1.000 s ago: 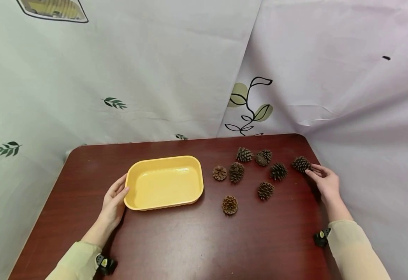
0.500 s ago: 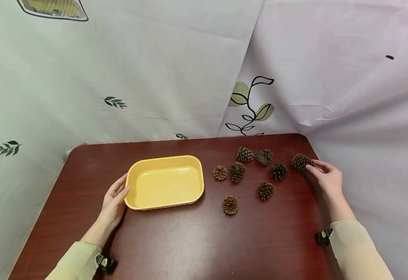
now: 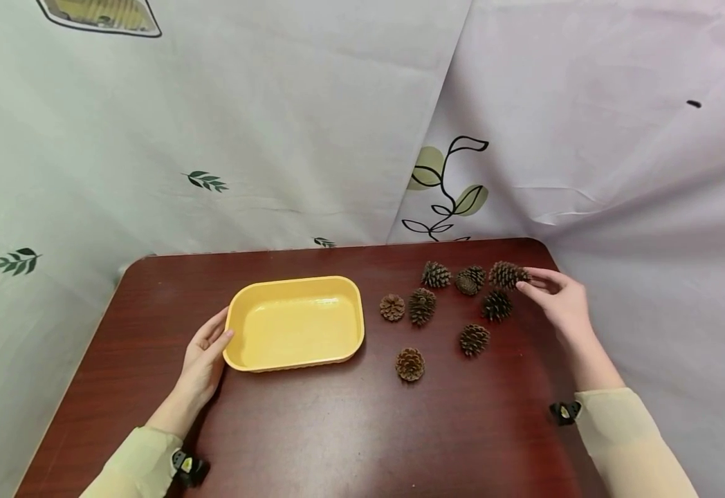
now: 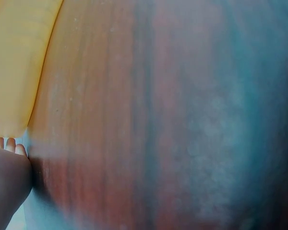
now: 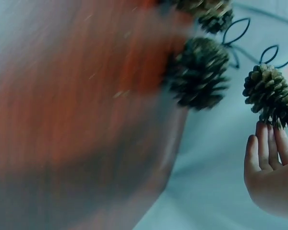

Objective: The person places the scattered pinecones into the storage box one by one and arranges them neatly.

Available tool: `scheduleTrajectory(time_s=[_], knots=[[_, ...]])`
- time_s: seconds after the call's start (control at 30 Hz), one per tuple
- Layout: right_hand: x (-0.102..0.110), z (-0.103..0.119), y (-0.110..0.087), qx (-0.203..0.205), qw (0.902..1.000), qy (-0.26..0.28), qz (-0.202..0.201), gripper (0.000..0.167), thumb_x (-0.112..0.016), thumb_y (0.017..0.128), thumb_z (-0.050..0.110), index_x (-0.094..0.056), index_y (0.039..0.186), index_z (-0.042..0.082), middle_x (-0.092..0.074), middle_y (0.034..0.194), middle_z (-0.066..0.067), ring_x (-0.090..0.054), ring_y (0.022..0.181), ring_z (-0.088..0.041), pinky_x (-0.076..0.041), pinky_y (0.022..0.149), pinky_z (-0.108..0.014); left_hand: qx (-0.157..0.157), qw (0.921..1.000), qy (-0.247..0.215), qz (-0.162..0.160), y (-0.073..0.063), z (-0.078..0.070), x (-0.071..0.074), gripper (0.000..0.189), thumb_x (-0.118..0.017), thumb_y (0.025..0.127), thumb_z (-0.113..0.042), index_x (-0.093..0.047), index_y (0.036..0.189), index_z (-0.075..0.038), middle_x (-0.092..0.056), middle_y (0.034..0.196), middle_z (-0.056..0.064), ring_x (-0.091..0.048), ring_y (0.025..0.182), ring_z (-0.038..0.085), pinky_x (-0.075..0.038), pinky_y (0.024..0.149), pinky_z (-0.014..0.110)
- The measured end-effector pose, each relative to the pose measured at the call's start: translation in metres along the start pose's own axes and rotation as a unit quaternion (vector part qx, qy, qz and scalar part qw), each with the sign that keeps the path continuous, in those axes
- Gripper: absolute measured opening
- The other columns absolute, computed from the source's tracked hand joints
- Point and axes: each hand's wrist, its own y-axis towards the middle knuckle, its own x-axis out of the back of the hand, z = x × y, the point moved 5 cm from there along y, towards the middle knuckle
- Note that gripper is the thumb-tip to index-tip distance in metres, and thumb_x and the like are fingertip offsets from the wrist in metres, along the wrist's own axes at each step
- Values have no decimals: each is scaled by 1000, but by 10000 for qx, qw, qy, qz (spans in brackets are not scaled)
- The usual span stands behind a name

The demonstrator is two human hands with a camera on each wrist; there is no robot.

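Note:
A yellow rectangular baking dish (image 3: 294,324) with nothing in it stands on the dark red table, left of the middle. My left hand (image 3: 203,363) grips its left end, thumb over the rim and fingers along the outer wall. At the far right, my right hand (image 3: 558,304) pinches a brown pine cone (image 5: 269,91) by its near end, between thumb and fingertips. Just beside that cone lies a darker pine cone (image 3: 497,306). In the left wrist view only the dish's side and a few fingertips (image 4: 10,144) show.
Several more pine cones lie between dish and right hand, among them a flat one (image 3: 392,308) by the dish and one nearer the front (image 3: 410,364). White patterned cloth (image 3: 300,138) hangs behind the table and along both sides.
My right hand has carried its pine cone left and slightly away from me, up close to the other cones. The left hand and the dish keep their place.

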Motion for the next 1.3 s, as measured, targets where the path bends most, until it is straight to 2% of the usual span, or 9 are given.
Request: scheduleTrajectory(time_s=[0.2, 0.4, 0.47, 0.63, 0.7, 0.87, 1.0, 1.2, 1.3], knots=[[-23, 25, -4, 518, 9982, 4, 299, 43, -81, 96, 19, -71, 134, 0, -68, 95, 39, -67, 90, 17, -54, 77, -5, 36, 10000, -48, -53, 1, 0, 1, 45, -51, 107, 9, -70, 134, -23, -74, 131, -12, -71, 116, 1, -59, 94, 16], [-50, 42, -10, 636, 9961, -18, 618, 44, -81, 96, 17, -70, 133, -3, -70, 96, 33, -68, 91, 16, -55, 80, -6, 45, 9999, -96, -67, 1, 1, 0, 46, -52, 106, 9, -70, 133, -22, -75, 131, -12, -71, 117, 0, -59, 94, 16], [-59, 46, -12, 641, 9953, -32, 728, 43, -81, 96, 16, -71, 133, -2, -74, 101, 22, -68, 91, 14, -55, 81, -6, 33, 9999, -138, -61, 1, 1, 0, 46, -52, 106, 10, -71, 134, -21, -75, 131, -11, -71, 116, 1, -59, 93, 16], [-90, 57, -17, 740, 9920, 119, 1013, 39, -81, 95, 11, -73, 131, -1, -78, 119, -19, -71, 94, 9, -57, 83, -9, -22, 9996, -295, -8, 2, 1, -1, 47, -51, 105, 12, -71, 135, -18, -75, 130, -9, -72, 115, 3, -60, 92, 17], [-104, 62, -19, 772, 9903, 199, 1142, 39, -81, 94, 10, -73, 130, -2, -76, 123, -25, -72, 97, 6, -58, 84, -10, -35, 9995, -311, -23, 2, 0, 0, 47, -51, 105, 12, -71, 134, -19, -76, 130, -9, -72, 115, 2, -60, 92, 17], [-139, 73, -26, 848, 9848, 211, 1499, 38, -83, 93, 11, -75, 129, 3, -75, 127, -21, -77, 110, -17, -60, 87, -16, 12, 9995, -319, -68, 2, 0, 0, 48, -51, 105, 12, -72, 132, -20, -76, 129, -10, -72, 114, 1, -59, 91, 16], [-165, 84, -34, 1051, 9768, 260, 1847, 37, -84, 93, 10, -76, 128, 4, -75, 127, -20, -74, 117, -35, -63, 92, -28, 75, 9996, -255, -98, 2, 0, 0, 47, -51, 105, 11, -72, 132, -22, -76, 129, -11, -71, 114, 0, -59, 92, 15], [-199, 94, -42, 1270, 9655, 436, 2230, 35, -83, 91, 7, -76, 126, 2, -76, 124, -20, -75, 113, -37, -61, 99, -54, 111, 9997, -161, -128, 2, 0, 1, 47, -52, 105, 10, -71, 133, -22, -75, 129, -12, -71, 115, 1, -59, 92, 16], [-215, 99, -46, 1345, 9604, 534, 2381, 35, -84, 90, 4, -77, 124, 1, -76, 122, -21, -75, 110, -38, -60, 100, -56, 119, 9997, -144, -129, 3, 0, 1, 47, -52, 105, 11, -71, 133, -22, -75, 129, -12, -71, 115, 1, -59, 92, 16]])
